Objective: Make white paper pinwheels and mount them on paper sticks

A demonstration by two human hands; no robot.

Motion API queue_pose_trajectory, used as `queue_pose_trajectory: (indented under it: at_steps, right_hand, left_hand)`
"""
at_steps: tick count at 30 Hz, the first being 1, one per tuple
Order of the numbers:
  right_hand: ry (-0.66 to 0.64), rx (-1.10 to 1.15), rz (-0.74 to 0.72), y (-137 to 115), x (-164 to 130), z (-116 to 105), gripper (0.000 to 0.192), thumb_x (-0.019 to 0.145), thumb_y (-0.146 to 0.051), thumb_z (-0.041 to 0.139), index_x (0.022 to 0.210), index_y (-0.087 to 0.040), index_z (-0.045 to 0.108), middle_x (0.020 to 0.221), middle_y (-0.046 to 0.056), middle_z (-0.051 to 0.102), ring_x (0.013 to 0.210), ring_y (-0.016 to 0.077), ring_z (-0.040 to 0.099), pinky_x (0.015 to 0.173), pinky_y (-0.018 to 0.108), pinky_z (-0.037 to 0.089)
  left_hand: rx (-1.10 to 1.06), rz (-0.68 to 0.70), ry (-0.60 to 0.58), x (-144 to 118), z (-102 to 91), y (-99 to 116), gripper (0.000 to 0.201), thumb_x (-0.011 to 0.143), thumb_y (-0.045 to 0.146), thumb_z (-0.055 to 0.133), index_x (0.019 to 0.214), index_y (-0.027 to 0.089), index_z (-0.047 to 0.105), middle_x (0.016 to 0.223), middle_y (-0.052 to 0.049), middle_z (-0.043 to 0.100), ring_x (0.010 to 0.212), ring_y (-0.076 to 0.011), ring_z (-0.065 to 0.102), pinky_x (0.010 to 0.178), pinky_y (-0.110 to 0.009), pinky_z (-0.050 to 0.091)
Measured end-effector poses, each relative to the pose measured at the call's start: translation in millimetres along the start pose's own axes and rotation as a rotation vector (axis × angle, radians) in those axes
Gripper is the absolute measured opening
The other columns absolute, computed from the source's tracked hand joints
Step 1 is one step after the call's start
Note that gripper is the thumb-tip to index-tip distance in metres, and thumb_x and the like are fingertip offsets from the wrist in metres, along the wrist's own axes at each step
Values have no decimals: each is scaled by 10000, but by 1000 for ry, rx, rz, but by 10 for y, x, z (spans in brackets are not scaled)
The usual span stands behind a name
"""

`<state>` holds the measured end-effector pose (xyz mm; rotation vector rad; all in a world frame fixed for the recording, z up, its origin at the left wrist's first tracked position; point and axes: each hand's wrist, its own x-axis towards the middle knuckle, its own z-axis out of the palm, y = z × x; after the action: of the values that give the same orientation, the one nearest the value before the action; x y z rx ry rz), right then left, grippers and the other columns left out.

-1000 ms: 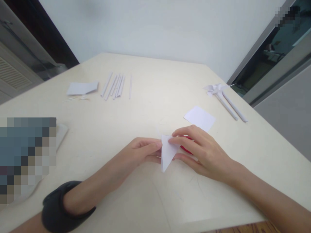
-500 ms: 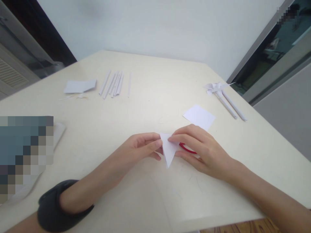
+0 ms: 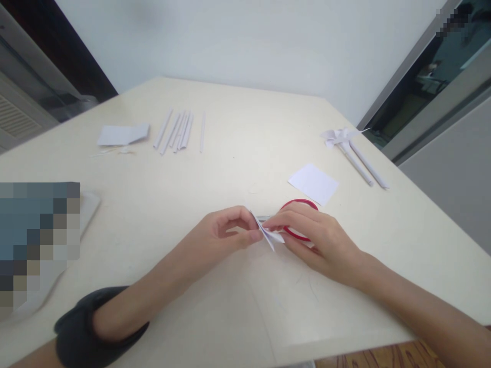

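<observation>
Folded paper (image 3: 273,238) turned edge-on; L hand (image 3: 226,227) + R hand (image 3: 320,237) gripping it, well apart fr. table (image 3: 215,317) edge.

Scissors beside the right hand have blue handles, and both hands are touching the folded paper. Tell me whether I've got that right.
Not quite: the handle colour is wrong. The head view shows the scissors beside the right hand with red handles; that hand and the left hand are touching the folded paper.

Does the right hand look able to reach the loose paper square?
Likely yes: the loose paper square lies uncovered just past the right hand and red-handled scissors, though that hand touches folded paper.
</observation>
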<state>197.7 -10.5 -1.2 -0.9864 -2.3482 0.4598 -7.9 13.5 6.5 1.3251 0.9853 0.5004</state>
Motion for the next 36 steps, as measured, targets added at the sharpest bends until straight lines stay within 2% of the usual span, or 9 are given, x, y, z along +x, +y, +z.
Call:
queue_pose_trajectory:
  at_steps: [7, 12, 16, 19, 21, 27, 30, 32, 36]
  right_hand:
    - [31, 119, 81, -40, -5, 23, 223, 864, -119, 465, 1040, -190, 583, 953, 2, 645, 851, 89, 584, 713, 198, 439]
    - [26, 205, 129, -71, 9, -4, 265, 841, -96, 476, 1063, -193, 584, 937, -17, 642, 817, 75, 578, 696, 188, 430]
    - [48, 258, 179, -100, 29, -65, 222, 852, -146, 497, 1062, -156, 569, 970, 6, 646, 844, 86, 582, 705, 188, 441]
    - [76, 227, 256, -103, 33, -62, 134, 856, -236, 536, 961, -166, 582, 894, -3, 653, 786, 90, 585, 621, 183, 430]
    - [98, 215, 294, -100, 25, -33, 83, 868, -232, 520, 888, -177, 579, 826, -15, 645, 730, 82, 577, 554, 174, 404]
    - [101, 252, 250, -108, 16, 18, 66, 868, -205, 520, 850, -177, 577, 772, -17, 633, 701, 80, 577, 567, 173, 416]
    - [31, 256, 266, -92, 32, -86, 74, 862, -244, 539, 898, -189, 572, 835, -17, 651, 746, 85, 586, 620, 180, 430]
    - [-66, 232, 320, -52, 28, -198, 119, 866, -294, 534, 945, -210, 566, 901, -16, 656, 782, 96, 590, 651, 196, 438]
    - [-246, -26, 465, 95, -26, -351, 132, 862, -330, 513, 948, -257, 582, 980, 1, 628, 834, 150, 581, 687, 262, 442]
  left_hand:
    - [14, 77, 170, 18, -2, -65, 230, 748, 306, 659, 877, 208, 495, 954, -4, 586, 826, -162, 591, 687, -251, 443]
    - [23, 59, 76, 6, -26, -84, 153, 814, 338, 588, 814, 189, 552, 810, -13, 658, 694, -146, 601, 617, -246, 446]
    - [136, 138, 193, -43, -46, -132, 133, 827, 341, 570, 815, 208, 580, 793, 0, 665, 679, -141, 587, 565, -223, 418]
    - [217, 176, 243, -62, -27, -136, 137, 821, 350, 584, 826, 213, 585, 801, 4, 654, 706, -140, 580, 566, -214, 407]
    - [192, 192, 200, -52, 4, -115, 139, 819, 348, 591, 835, 212, 566, 803, 11, 637, 726, -138, 579, 586, -213, 412]
    - [127, 150, -134, 1, 80, -63, 196, 910, 325, 435, 883, 186, 570, 759, 13, 602, 673, -125, 555, 652, -247, 429]
    - [300, 178, -114, -14, 54, -74, 321, 938, 317, 362, 765, 186, 598, 642, 39, 496, 578, -104, 436, 586, -235, 353]
    - [382, 178, -57, -32, 13, -89, 347, 942, 324, 354, 730, 189, 594, 662, 39, 510, 604, -106, 434, 591, -239, 329]
    - [465, 243, 62, -67, -72, -114, 333, 945, 352, 354, 802, 206, 617, 661, 49, 525, 640, -102, 469, 611, -237, 325]
